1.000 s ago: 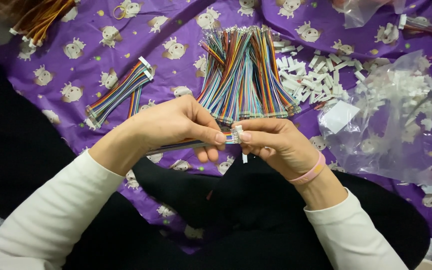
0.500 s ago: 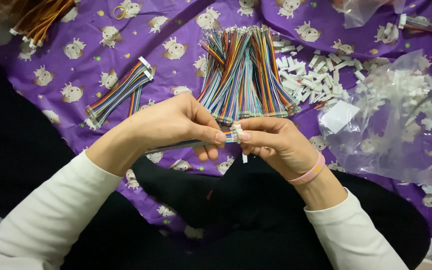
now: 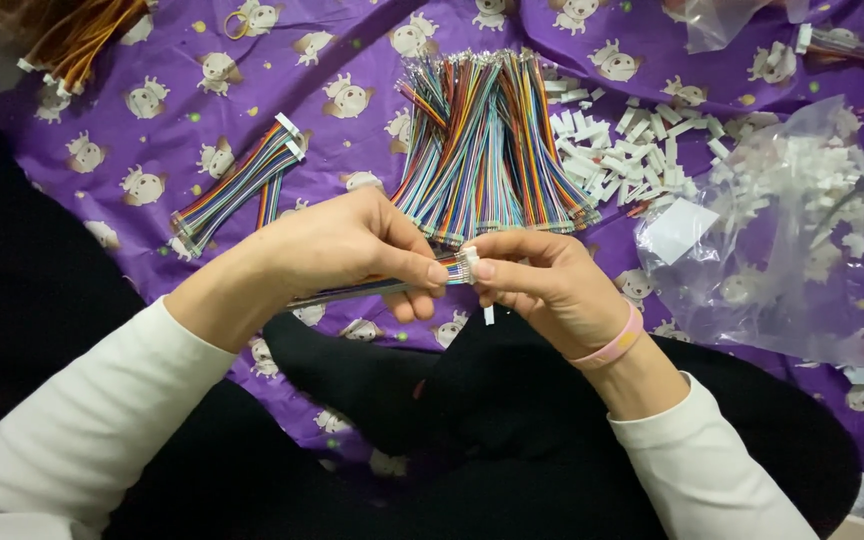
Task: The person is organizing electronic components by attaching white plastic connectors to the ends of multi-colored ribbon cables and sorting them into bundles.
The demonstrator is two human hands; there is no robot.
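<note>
Pinching ribbon cable [image 3: 372, 291], both hands.

You are viewing an evenly lit scene; soft light falls from above and casts only faint shadows. The purple printed cloth [image 3: 252, 90] reads bright and saturated, with no blown highlights. The dark clothing [image 3: 472, 440] in the lower frame swallows detail and appears almost uniformly black. Mild glare shows on the clear plastic bag [image 3: 802, 250], where creases catch the light and veil the white pieces inside. Focus is sharp on the hands at centre and on the bundle of multicoloured wires [image 3: 492, 140]. The top left corner is softer and slightly dimmer. You will find no marked motion blur and little edge distortion.
</note>
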